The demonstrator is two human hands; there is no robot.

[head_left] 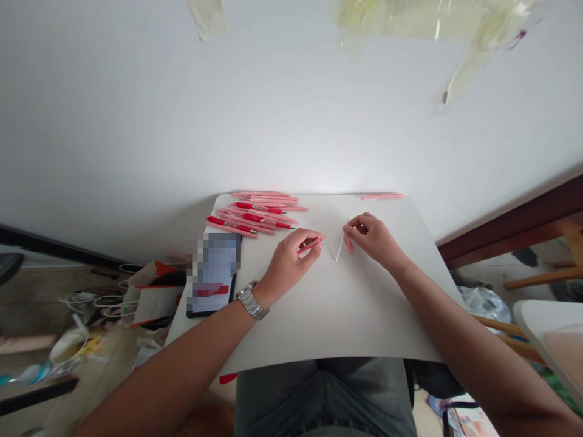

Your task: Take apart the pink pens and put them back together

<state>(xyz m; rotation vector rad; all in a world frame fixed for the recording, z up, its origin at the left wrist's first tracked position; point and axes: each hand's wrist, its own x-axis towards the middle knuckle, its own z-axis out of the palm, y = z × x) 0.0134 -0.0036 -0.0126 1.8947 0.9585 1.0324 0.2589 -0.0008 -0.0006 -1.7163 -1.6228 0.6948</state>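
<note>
Over the middle of the white table (337, 321), my left hand (291, 258) is closed on a pink pen part (310, 246), held between thumb and fingers. My right hand (373, 240) pinches a thin whitish pen refill (339, 246), which slants down toward the tabletop. Just below the right fingertips is a short pink pen piece (348, 244); I cannot tell whether the hand touches it. A pile of pink and red pens (259, 212) lies at the back left. Another pink pen (382, 196) rests along the back edge, at the right.
A phone or tablet (231, 291), its screen blurred out, lies on the table's left side. Behind the table stands a white wall (291, 121). On the left floor are a paper bag (157, 300), cables and a plastic bottle (30, 373). A white-topped surface (546, 315) is at right.
</note>
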